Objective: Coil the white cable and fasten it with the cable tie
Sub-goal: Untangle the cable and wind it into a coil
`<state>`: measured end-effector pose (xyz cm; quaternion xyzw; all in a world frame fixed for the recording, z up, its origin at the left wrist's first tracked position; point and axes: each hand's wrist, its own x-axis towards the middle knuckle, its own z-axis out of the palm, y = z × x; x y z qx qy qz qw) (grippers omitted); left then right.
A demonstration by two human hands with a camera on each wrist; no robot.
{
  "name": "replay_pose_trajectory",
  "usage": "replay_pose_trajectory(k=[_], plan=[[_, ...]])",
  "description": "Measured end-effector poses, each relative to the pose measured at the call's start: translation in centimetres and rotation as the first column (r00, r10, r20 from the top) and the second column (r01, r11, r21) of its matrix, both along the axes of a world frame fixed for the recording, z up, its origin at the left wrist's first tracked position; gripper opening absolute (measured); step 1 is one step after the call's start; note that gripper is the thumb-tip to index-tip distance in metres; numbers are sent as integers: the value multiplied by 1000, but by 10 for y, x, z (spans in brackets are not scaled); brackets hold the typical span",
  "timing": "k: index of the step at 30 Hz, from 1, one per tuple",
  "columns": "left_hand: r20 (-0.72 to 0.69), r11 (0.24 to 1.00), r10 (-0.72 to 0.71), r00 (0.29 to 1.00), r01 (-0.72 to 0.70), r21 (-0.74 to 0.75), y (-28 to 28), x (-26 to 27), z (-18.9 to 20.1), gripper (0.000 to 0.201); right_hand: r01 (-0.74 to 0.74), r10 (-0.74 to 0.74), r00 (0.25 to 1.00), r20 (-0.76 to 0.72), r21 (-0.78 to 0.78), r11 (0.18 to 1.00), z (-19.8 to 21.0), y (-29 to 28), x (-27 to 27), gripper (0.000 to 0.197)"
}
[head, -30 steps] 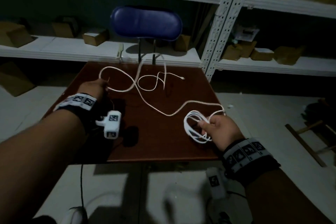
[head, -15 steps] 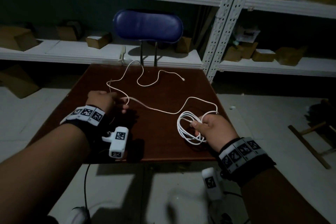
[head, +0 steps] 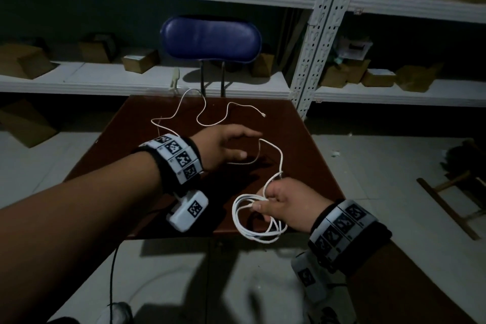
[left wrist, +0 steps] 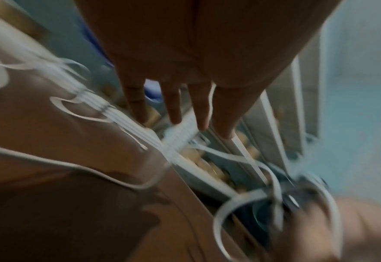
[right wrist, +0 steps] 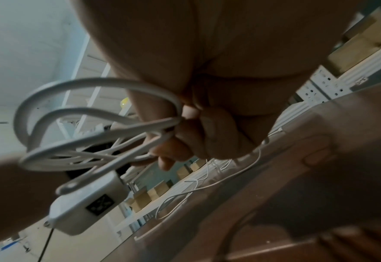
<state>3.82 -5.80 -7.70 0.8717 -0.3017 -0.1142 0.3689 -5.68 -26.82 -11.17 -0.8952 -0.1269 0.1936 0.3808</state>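
Head camera view: the right hand (head: 285, 206) gripped several gathered loops of the white cable (head: 252, 221) above the near edge of the brown table (head: 302, 166). From there the cable's loose length trailed across the tabletop toward a blue chair (head: 210, 39). The left hand (head: 223, 146) hovered over it, fingers (left wrist: 174, 104) extended and holding nothing.

left hand (head: 226, 146) reaches forward over the middle, palm down, fingers (left wrist: 173, 106) straight and spread. right hand (head: 288, 205) sits nearer, fingers (right wrist: 207, 134) curled tight, thumb pinching.
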Motion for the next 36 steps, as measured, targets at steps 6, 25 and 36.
replay_pose_trajectory(k=[6,25,36], plan=[[20,932,-303,953,292,213,-34,6,-14,48,-95,97,995,14,-109,989,1,-1,1,27],[214,594,659,722,-673,441,115,57,-35,18,528,-534,789,302,109,842,2,-43,18,36],[259,771,353,899,-437,463,44,-6,-15,38,407,-369,879,302,-74,910,5,-12,12,25]])
